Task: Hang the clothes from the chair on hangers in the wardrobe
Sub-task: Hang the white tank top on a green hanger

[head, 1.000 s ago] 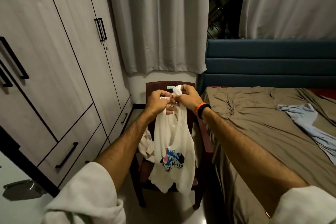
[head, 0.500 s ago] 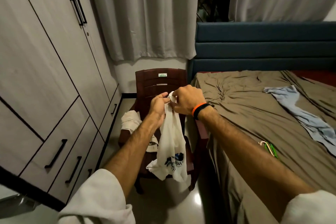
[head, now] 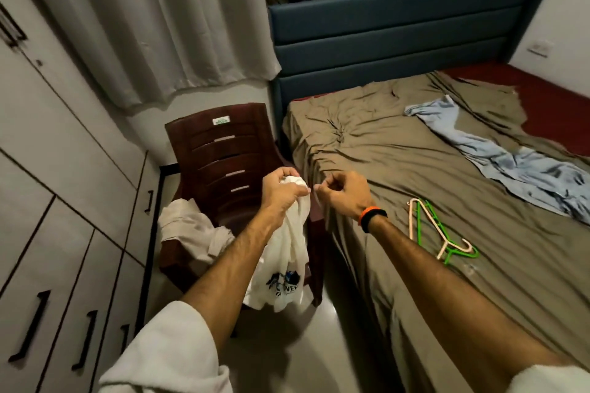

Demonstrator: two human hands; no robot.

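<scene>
A white T-shirt with a blue print (head: 284,265) hangs bunched from my left hand (head: 282,190), which grips its top above the dark brown plastic chair (head: 223,153). My right hand (head: 343,193) is just right of it, fingers curled, apart from the cloth and holding nothing that I can see. Another pale garment (head: 188,226) lies crumpled on the chair seat. Two hangers, one pink (head: 415,217) and one green (head: 437,226), lie together on the bed to the right of my right wrist. The wardrobe (head: 64,169), doors shut, fills the left side.
The bed with an olive sheet (head: 415,169) takes up the right half, with a light blue garment (head: 498,159) spread on it and a blue headboard (head: 399,35) behind. Grey curtains (head: 143,25) hang behind the chair. A narrow strip of floor (head: 287,344) runs between wardrobe and bed.
My right hand has let go of the T-shirt and drawn slightly right; the left hand holds it alone. The view has tilted down and right, bringing the hangers on the bed into sight.
</scene>
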